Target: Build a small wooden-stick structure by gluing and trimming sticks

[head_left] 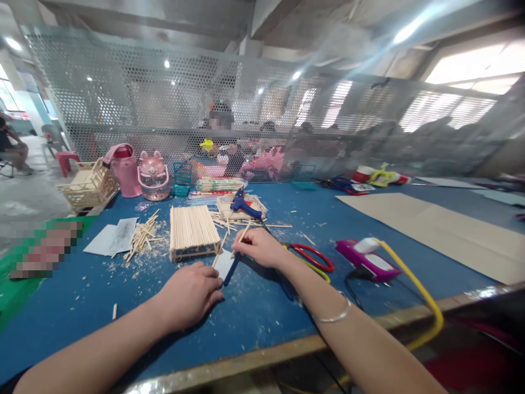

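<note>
My left hand rests low over the blue table, fingers curled around the lower end of a thin wooden stick. A second thin wooden stick is pinched between the fingertips of my right hand. Between the hands lie a small white paper and a narrow dark blue strip-like thing, whose kind I cannot make out. Just beyond stands a box-shaped piece made of wooden sticks, its top covered by a row of sticks. Behind it, a blue glue gun lies on a small stick frame.
Loose sticks and crumbs are scattered left of the box piece. Red-handled scissors or pliers lie beside my right forearm, near a purple device with a yellow cable. A pink bottle and perforated screen stand behind.
</note>
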Motion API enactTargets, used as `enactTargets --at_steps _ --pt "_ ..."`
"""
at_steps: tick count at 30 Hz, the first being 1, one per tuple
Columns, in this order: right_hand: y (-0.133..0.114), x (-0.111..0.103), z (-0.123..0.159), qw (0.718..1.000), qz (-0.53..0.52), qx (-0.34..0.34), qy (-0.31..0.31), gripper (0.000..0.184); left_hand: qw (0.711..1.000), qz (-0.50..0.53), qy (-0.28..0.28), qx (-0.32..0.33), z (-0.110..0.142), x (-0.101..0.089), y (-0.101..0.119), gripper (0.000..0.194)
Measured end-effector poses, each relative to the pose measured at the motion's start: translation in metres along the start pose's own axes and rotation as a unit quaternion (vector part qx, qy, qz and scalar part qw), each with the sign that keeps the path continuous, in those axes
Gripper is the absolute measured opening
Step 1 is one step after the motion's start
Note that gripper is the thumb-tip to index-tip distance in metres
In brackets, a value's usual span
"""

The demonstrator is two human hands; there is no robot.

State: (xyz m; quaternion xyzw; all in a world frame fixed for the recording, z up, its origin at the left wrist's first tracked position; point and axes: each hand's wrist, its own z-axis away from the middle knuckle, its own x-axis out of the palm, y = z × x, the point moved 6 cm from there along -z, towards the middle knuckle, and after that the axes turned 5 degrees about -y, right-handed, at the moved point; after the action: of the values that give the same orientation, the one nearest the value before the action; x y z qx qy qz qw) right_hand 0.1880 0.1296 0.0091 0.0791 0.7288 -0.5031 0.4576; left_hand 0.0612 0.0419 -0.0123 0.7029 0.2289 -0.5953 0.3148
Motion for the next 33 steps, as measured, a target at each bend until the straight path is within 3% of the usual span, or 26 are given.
enactTargets --at_steps 3,6,12,17,22,26,31,33 --pt "-0.005 0.010 -0.002 0.996 -0.071 -0.030 -0.055 0.017 1.000 -0.003 -0.003 0.001 0.000 0.000 0.001 0.032" --pt "-0.005 0.017 -0.005 0.991 -0.075 -0.048 -0.095 0.019 1.000 -0.002 -0.007 0.002 0.000 -0.001 0.001 0.029" --pt "0.003 0.006 -0.005 0.998 -0.024 -0.017 -0.058 0.019 1.000 0.010 -0.005 0.005 0.001 -0.001 0.000 0.029" --pt "0.002 0.015 -0.006 0.998 -0.027 0.000 -0.053 0.021 1.000 0.015 -0.014 -0.004 0.001 -0.001 0.001 0.028" --pt "0.007 0.004 -0.007 0.999 0.028 0.031 0.020 0.019 0.999 0.022 -0.019 -0.018 0.001 -0.001 0.001 0.028" --pt "0.004 0.011 -0.009 1.000 -0.001 0.008 -0.015 0.020 0.999 0.018 -0.029 -0.019 0.000 -0.001 0.002 0.028" --pt "0.002 0.005 -0.010 0.997 0.058 0.025 0.048 0.023 1.000 0.019 -0.013 -0.008 0.001 -0.002 0.001 0.028" --pt "0.001 0.009 -0.010 0.999 0.030 0.019 0.014 0.024 1.000 0.019 -0.007 -0.003 0.001 -0.002 0.001 0.028"
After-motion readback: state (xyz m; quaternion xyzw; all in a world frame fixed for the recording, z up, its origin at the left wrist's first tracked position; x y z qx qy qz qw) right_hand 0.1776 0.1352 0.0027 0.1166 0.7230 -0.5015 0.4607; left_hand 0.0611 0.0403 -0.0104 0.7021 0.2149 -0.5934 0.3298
